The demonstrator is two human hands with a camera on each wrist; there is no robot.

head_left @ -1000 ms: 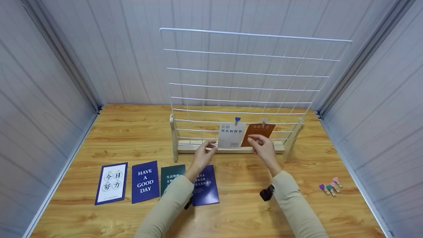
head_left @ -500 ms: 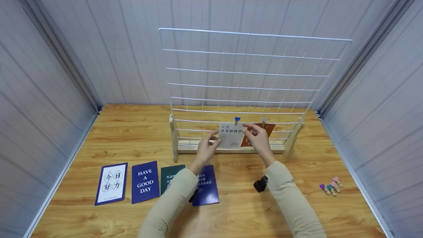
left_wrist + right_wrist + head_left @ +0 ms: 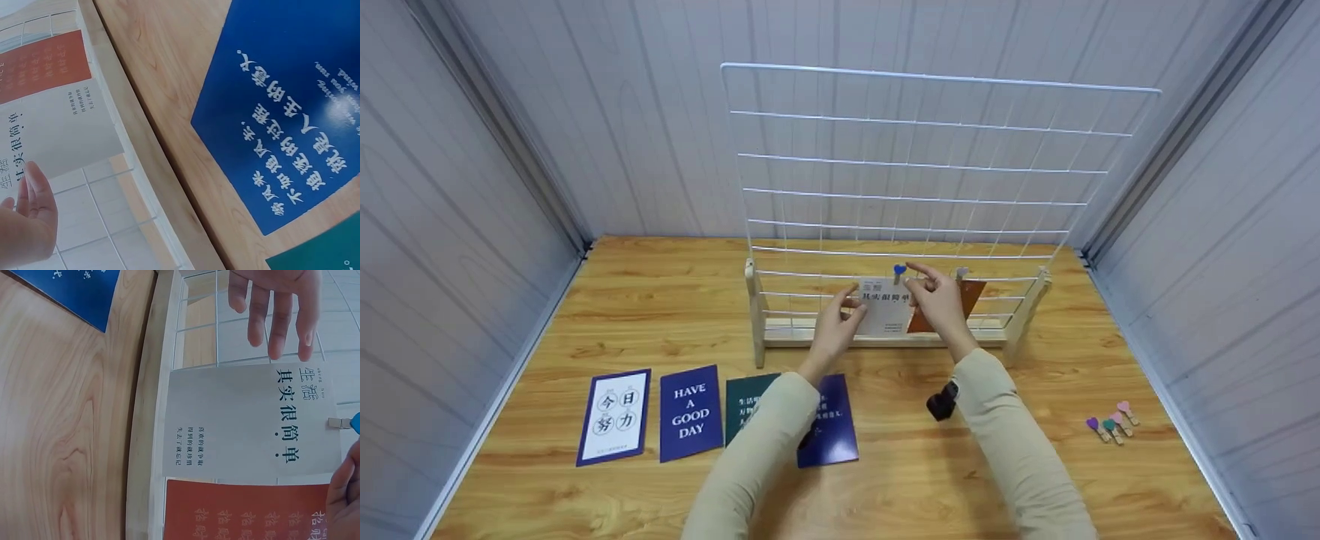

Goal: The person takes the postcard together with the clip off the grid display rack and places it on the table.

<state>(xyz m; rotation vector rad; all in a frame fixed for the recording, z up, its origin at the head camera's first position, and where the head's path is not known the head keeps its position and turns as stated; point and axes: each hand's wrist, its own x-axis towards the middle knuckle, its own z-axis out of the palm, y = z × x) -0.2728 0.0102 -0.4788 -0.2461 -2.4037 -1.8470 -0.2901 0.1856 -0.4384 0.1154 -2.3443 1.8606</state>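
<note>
A white card (image 3: 883, 319) with black characters hangs low on a white wire grid (image 3: 940, 76), under a blue heart clothespin (image 3: 899, 269). Beside its left edge is my left hand (image 3: 836, 326); the right wrist view shows those fingers (image 3: 259, 318) fairly straight, their tips at the card's edge. My right hand (image 3: 943, 304) is at the card's upper right corner, index finger and thumb apart close to the clothespin. It partly covers an orange-brown card (image 3: 975, 295), which hangs tilted from a pale heart clothespin (image 3: 962, 272).
On the wooden table (image 3: 907, 487) lie a white card with a blue border (image 3: 613, 442), a blue card (image 3: 690, 375), a green card (image 3: 742, 390) and a dark blue card (image 3: 840, 442). Several heart clothespins (image 3: 1110, 427) lie at right. A wooden base (image 3: 757, 330) supports the grid.
My right hand has moved left and up from in front of the orange-brown card to the white card's upper right corner. My left hand has shifted slightly right and up. Both hung cards have stayed put.
</note>
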